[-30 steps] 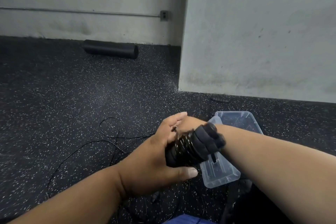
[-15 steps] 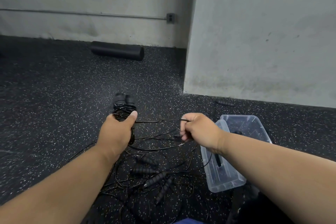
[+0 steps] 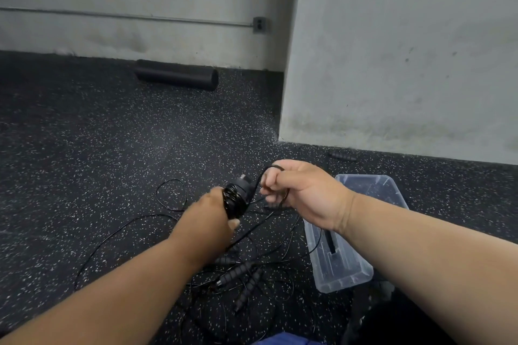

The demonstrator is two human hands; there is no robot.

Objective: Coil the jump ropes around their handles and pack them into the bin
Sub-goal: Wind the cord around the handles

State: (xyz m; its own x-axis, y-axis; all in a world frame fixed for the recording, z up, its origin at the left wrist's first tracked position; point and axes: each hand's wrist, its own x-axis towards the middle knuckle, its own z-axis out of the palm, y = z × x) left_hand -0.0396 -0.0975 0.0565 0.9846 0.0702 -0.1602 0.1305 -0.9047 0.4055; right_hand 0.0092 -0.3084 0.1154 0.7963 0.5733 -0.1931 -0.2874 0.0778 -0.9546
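My left hand (image 3: 208,220) grips a pair of black jump-rope handles (image 3: 237,195) with thin black cord wound round them. Just to the right, my right hand (image 3: 301,194) pinches a loop of the same cord (image 3: 273,167) beside the handles' top. More black ribbed handles (image 3: 246,279) and loose cord (image 3: 171,194) lie tangled on the floor under my arms. A clear plastic bin (image 3: 364,269) stands on the floor to the right, partly behind my right forearm, with a dark piece inside.
Speckled black rubber floor (image 3: 84,148) spreads to the left. A black foam roller (image 3: 176,75) lies by the back wall. A grey wall corner (image 3: 288,92) juts out behind the bin, with a single black handle (image 3: 342,156) at its foot.
My left hand with the wound handles has moved right and nearer. My right hand has come up close beside the handles' top with a cord loop.
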